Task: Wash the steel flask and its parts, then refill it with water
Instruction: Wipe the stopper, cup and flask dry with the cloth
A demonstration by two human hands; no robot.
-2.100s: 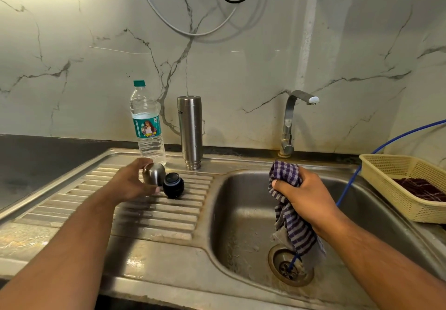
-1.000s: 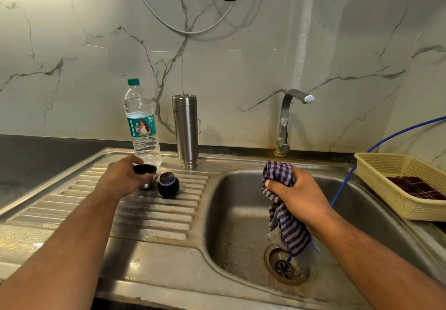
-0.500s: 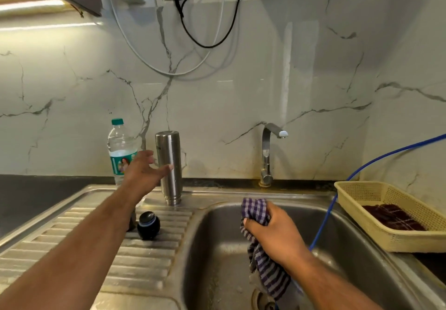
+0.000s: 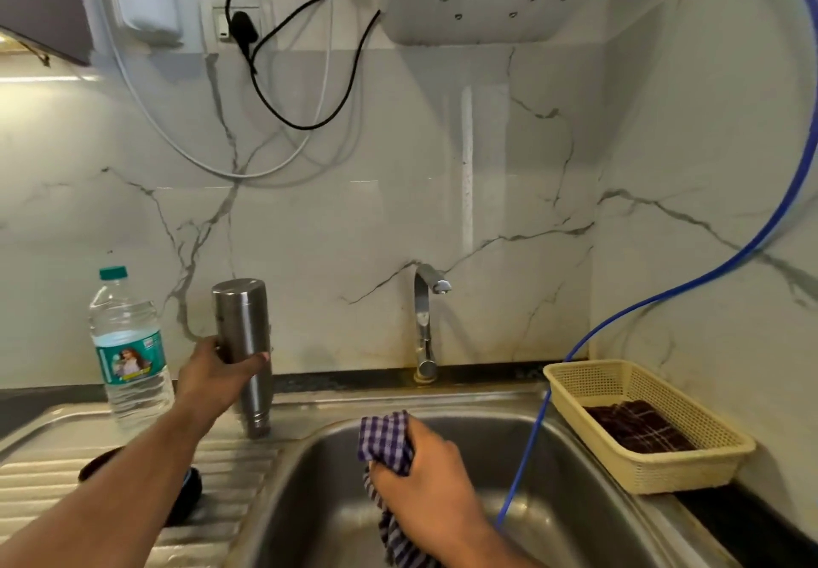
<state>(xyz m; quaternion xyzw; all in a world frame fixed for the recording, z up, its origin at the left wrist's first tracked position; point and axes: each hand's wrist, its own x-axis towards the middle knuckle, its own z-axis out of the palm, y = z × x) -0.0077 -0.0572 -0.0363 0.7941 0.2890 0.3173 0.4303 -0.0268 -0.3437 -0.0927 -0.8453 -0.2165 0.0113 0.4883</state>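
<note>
Steel flask (image 4: 242, 346) is upside down in the head view, a plain brushed-metal cylinder with its narrow threaded neck pointing down at the back edge of the ribbed steel drainboard (image 4: 234, 470). It leans slightly, and I cannot tell whether the neck touches the metal. The left hand (image 4: 212, 379) grips it around the middle, fingers wrapped behind and thumb across the front. A rounded black stopper (image 4: 190, 492) lies on the ribs, mostly hidden by the left forearm.

The right hand (image 4: 425, 474) clutches a bunched purple-and-white checked cloth (image 4: 384, 437) over the sink basin (image 4: 575, 501).

Left of the flask stands a clear ridged plastic water bottle (image 4: 128, 355) with a teal cap and a teal label showing a figure; its lettering is too small to read. A curved metal tap (image 4: 424, 324) rises behind the basin. A thin blue hose (image 4: 664, 297) drops into the basin beside a cream mesh basket (image 4: 664, 470) holding a dark cloth (image 4: 637, 428).
</note>
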